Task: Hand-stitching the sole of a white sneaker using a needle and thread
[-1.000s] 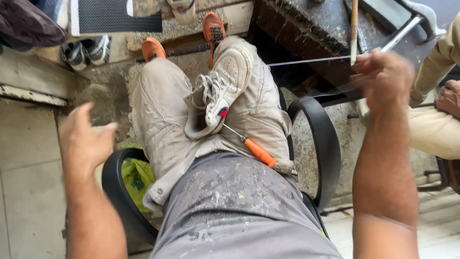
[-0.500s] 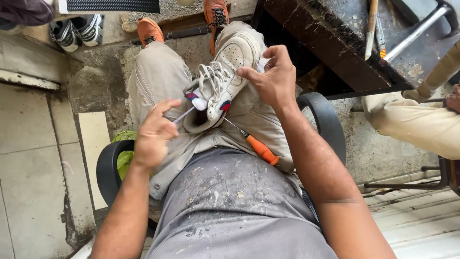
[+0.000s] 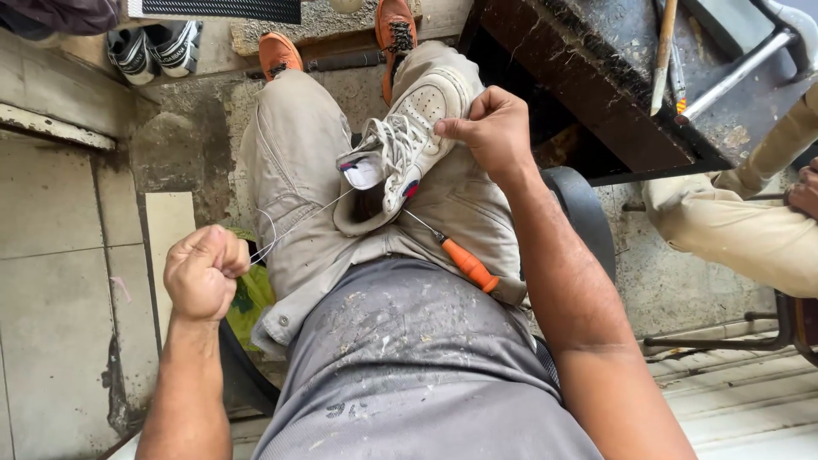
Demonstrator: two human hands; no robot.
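Left hand [image 3: 203,271] was fisted on a taut white thread [image 3: 298,226] running to the sneaker [image 3: 400,153] on the lap; right hand [image 3: 490,128] pinched its upper. Stitching looked midway, orange-handled awl [image 3: 456,260] lying idle beside the shoe

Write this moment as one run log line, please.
left hand: pulls thread | right hand: holds shoe | awl: on lap

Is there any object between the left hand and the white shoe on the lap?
Nothing solid. The left hand is a fist apart from the white shoe; only a thin thread runs taut between them. The right hand already pinches the shoe.
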